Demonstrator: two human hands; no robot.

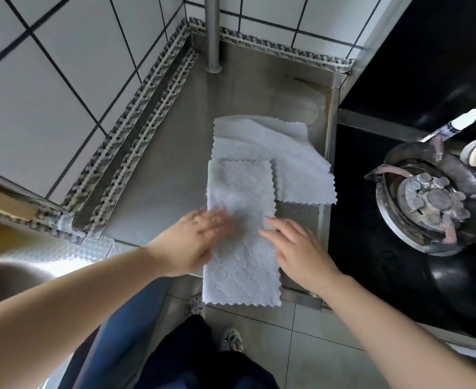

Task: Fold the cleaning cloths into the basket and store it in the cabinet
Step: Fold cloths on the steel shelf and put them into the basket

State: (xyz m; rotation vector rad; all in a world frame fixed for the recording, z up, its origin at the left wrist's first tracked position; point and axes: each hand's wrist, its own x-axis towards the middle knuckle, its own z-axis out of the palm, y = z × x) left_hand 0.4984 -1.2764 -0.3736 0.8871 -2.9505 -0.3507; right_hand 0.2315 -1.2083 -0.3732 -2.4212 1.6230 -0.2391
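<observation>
Bright even light, wide-angle edge distortion, left hand (200,237) motion-blurred.

A stainless steel counter (158,169) fills the tiled corner, with a metal pipe (213,37) rising from its back edge. Directly on it lie pale grey cleaning cloths: a folded cloth (239,242) at the front, its near end hanging past the counter's edge, overlapping a looser cloth (293,158) spread behind it towards the right
</observation>
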